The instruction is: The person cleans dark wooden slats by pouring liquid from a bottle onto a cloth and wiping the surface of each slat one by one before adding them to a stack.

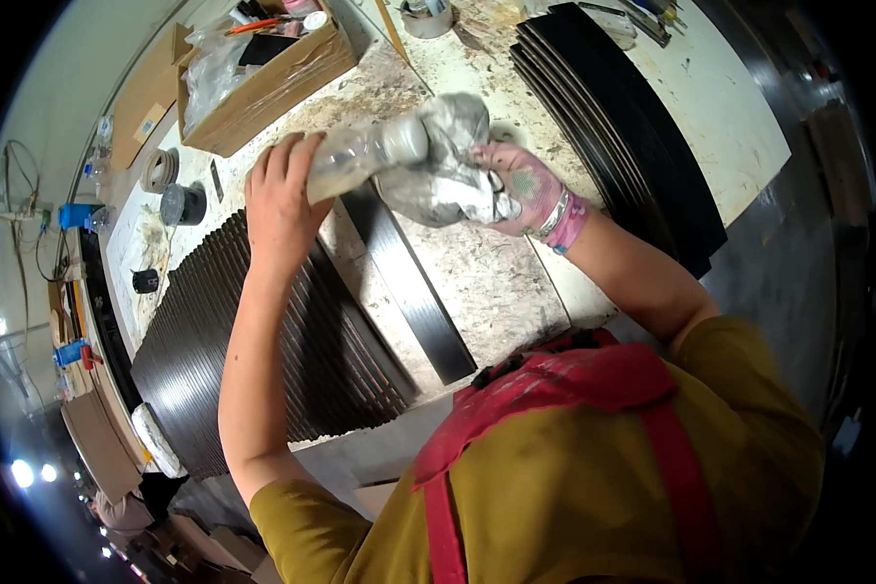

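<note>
My bare left hand point(284, 190) is wrapped round a clear plastic bottle point(350, 156), tipped on its side with its white-capped end toward the right. Against that end lies a crumpled grey-white rag point(448, 175), which my right hand point(524, 190) grips; this hand wears a pinkish, stained glove. Both hands are over the worktable. Below the rag a single flat black strip point(409, 282) lies on the table, its far end partly hidden by bottle and rag.
Many black strips point(234, 321) lie side by side at the left. A stack of curved black strips point(633, 127) stands at the right. Behind are a cardboard box point(273, 97) of supplies and a round container point(426, 19). A dark cup point(182, 204) sits at the far left of the worktable point(501, 292).
</note>
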